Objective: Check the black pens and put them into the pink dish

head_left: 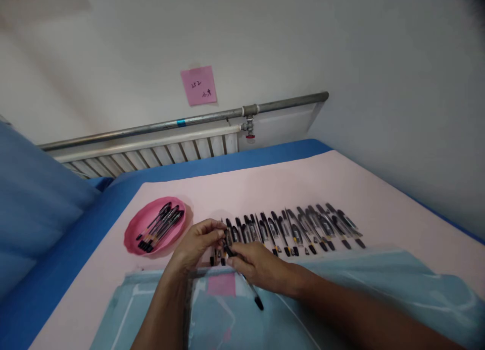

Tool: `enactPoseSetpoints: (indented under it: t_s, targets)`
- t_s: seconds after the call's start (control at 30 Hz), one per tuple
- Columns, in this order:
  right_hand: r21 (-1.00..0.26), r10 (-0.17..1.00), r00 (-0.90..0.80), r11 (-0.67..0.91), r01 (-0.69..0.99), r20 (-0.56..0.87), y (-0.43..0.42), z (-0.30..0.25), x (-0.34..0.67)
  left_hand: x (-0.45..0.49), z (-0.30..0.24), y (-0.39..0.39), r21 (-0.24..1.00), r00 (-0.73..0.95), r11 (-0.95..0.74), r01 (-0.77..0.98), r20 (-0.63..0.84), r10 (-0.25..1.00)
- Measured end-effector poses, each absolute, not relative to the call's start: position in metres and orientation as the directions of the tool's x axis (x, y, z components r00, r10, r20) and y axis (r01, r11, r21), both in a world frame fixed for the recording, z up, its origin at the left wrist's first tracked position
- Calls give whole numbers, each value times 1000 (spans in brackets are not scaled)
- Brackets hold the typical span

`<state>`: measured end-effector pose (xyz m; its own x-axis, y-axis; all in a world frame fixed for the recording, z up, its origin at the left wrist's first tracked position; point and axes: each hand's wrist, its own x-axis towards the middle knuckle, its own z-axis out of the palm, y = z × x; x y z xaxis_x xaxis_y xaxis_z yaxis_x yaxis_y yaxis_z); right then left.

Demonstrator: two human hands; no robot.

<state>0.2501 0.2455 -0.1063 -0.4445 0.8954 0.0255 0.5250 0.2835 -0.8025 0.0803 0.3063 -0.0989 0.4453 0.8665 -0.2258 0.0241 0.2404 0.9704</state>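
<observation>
In front of me, my right hand (257, 264) is closed around a pen (248, 284) with a clear barrel. Its black end slants down toward me over the blue-green cloth. At the pen's upper end, my left hand (204, 239) pinches thumb and fingers together. What sits between those fingertips is small and dark, and I cannot make it out. Just beyond both hands runs a long row of pen parts (284, 229): clear barrels, black caps and thin refills, with small cone tips among them. Several of these pieces lie partly behind my fingers.
Left of my hands, a pink scalloped tray (131, 239) holds several black pens (161, 229). Pale pink paper (303, 178) covers the blue tabletop (227, 163). Behind stand a white radiator (182, 150) and a metal pipe (151, 129); a pink note (199, 86) hangs above.
</observation>
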Motion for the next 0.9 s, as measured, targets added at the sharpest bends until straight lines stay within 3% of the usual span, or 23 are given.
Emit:
enactPoseSetpoints:
  t_s: [0.3, 0.67, 0.9]
  targets:
    - [-872, 948, -315, 122, 475, -38, 251, -116, 247, 95, -101, 299, 928, 428, 373, -15, -331, 841]
    - [-924, 954, -278, 4, 383, -111, 251, -111, 246, 102, -105, 297, 922, 354, 386, -27, -352, 866]
    - [-939, 949, -281, -44, 341, -146, 250, -107, 246, 100, -98, 296, 910, 436, 411, -63, -345, 831]
